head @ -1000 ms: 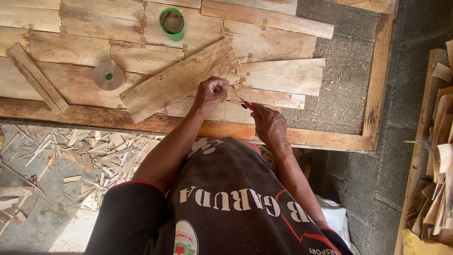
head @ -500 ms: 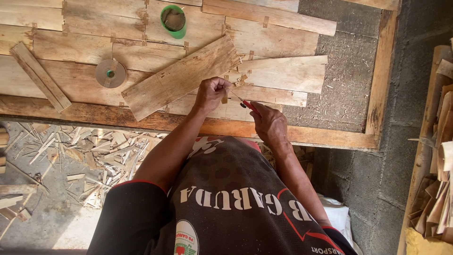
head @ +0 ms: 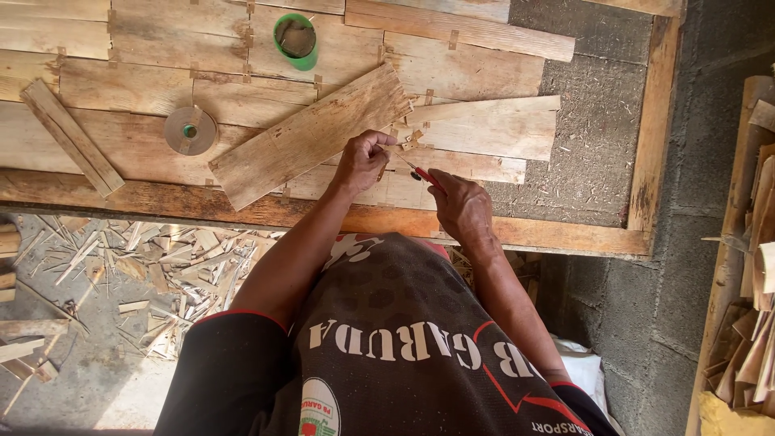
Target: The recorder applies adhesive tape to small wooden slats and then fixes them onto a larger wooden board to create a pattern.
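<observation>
The bench (head: pixel 161 202) is covered with flat boards joined by bits of tape. One loose plank (head: pixel 311 133) lies slanted on top of them. Just right of the plank's lower end, the left hand (head: pixel 365 159) is curled shut, pinching a small strip of tape (head: pixel 410 144). Further right of the plank, the right hand (head: pixel 460 206) is closed around a red-handled cutter (head: pixel 421 173), its tip at the strip. Left of the plank lies a tape roll (head: pixel 190 130); above the plank stands a green cup (head: pixel 295 39). The step looks like trimming tape. Next seems to need a careful cut, then pressing the piece flat.
</observation>
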